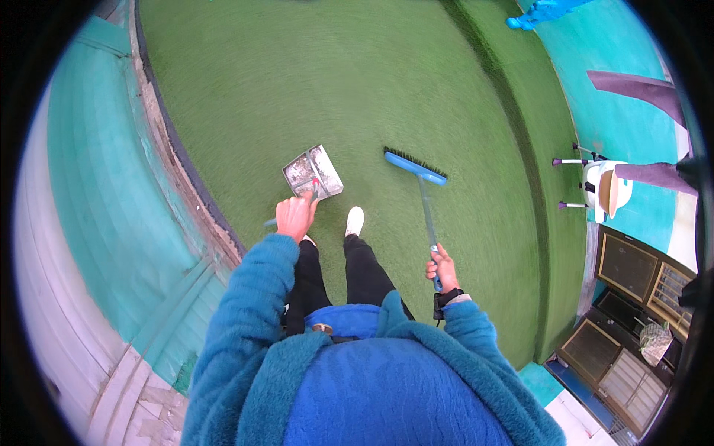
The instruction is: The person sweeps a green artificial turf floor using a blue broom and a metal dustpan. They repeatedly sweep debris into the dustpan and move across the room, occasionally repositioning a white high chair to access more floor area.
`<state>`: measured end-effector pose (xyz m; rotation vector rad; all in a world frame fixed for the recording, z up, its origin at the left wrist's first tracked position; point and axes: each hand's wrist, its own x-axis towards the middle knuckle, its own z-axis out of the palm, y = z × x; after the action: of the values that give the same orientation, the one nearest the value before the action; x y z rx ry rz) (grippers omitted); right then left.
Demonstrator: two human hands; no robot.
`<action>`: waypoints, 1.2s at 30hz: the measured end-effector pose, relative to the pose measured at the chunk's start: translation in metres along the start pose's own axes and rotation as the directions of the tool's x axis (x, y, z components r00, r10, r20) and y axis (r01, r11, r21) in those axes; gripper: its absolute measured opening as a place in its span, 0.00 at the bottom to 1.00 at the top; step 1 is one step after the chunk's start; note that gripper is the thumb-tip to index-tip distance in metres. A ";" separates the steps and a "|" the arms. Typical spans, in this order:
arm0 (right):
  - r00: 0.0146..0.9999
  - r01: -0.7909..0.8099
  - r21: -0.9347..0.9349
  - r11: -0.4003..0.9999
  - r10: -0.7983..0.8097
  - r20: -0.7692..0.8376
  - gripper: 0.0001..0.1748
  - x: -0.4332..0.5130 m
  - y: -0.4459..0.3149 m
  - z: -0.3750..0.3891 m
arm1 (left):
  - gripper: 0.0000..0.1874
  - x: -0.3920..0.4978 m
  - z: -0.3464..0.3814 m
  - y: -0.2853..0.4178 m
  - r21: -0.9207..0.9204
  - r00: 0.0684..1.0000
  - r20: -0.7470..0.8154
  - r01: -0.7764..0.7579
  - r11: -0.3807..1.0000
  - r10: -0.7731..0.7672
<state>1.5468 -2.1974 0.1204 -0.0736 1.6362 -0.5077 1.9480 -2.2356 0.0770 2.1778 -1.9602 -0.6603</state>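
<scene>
My left hand [294, 216] is closed around the handle of a metal dustpan [326, 167], whose pan is in front of my feet. Pale and dark marks cover the pan's inside; I cannot tell whether they are dirt or wear. My right hand [442, 270] grips the grey-blue handle of a broom [428, 212]. The broom's blue head [415, 168] with dark bristles is ahead and to the right of the dustpan, apart from it. Whether the bristles touch the green artificial turf [357, 83] is hard to tell.
A turquoise and white wall [111, 139] with a crumbling base runs along the left. On the right are a white chair with metal legs [605, 189], dark wooden cabinets [627, 253] and purple cloth-like pieces [638, 92]. A dark seam [521, 139] crosses the turf.
</scene>
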 end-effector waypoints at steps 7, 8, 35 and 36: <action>0.999 0.023 -0.348 0.937 -0.011 0.036 0.33 0.008 0.038 0.042 | 0.13 0.044 0.007 0.026 0.126 0.997 -0.015 -0.075 0.989 0.077; 0.995 -0.024 -0.383 0.923 0.057 0.076 0.33 0.005 0.038 0.043 | 0.13 0.047 0.008 0.030 0.149 0.996 -0.034 -0.074 0.986 0.080; 0.987 -0.045 -0.256 0.966 0.083 0.139 0.33 -0.033 0.013 0.010 | 0.13 0.035 0.002 0.013 0.190 0.996 -0.056 -0.063 0.980 0.074; 0.993 -0.005 -0.270 0.963 0.036 0.110 0.32 -0.026 0.017 0.017 | 0.13 0.036 0.002 0.014 0.182 0.995 -0.064 -0.069 0.981 0.082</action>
<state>1.5706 -2.1782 0.1378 -0.2827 1.5831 -0.2572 1.9366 -2.2717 0.0722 2.1786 -2.1282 -0.4027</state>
